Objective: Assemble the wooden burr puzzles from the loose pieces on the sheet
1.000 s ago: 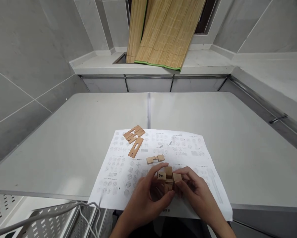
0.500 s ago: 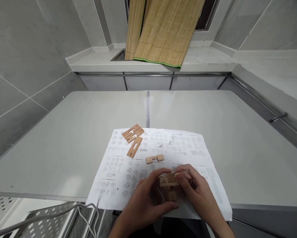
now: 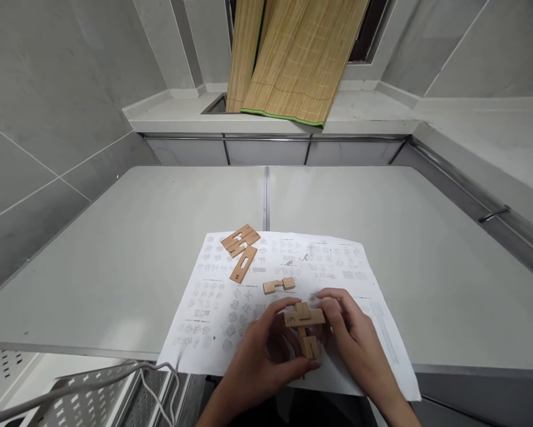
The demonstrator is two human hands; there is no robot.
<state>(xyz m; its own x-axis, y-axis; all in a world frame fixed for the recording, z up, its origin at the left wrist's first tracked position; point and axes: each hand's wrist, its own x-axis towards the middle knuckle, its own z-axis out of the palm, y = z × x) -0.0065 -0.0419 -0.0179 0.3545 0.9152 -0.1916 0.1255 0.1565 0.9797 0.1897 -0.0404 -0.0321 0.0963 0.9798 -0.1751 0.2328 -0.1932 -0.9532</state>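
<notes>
I see both hands closed around a half-built wooden puzzle assembly (image 3: 305, 329) held just above the near edge of the instruction sheet (image 3: 338, 261). My left hand (image 3: 260, 362) grips it from the left and below, thumb under the lower block and fingers curled over the top crossbar. My right hand (image 3: 358, 347) pinches the crossbar's right end from the other side. The assembly reads as a cross: a short bar running left to right, with a longer notched stem hanging down toward me. I can't quite make out how the pieces lock behind the fingers.

The loose pieces all lie beyond the hands, farther up the sheet. A notched bar piece (image 3: 279, 286) sits nearest, just past my left fingertips, its long axis running left to right. Two flat slotted plates (image 3: 241, 248) lie farther off to the left, touching each other at the sheet's far left corner. The sheet rests on a grey table (image 3: 115, 249).
</notes>
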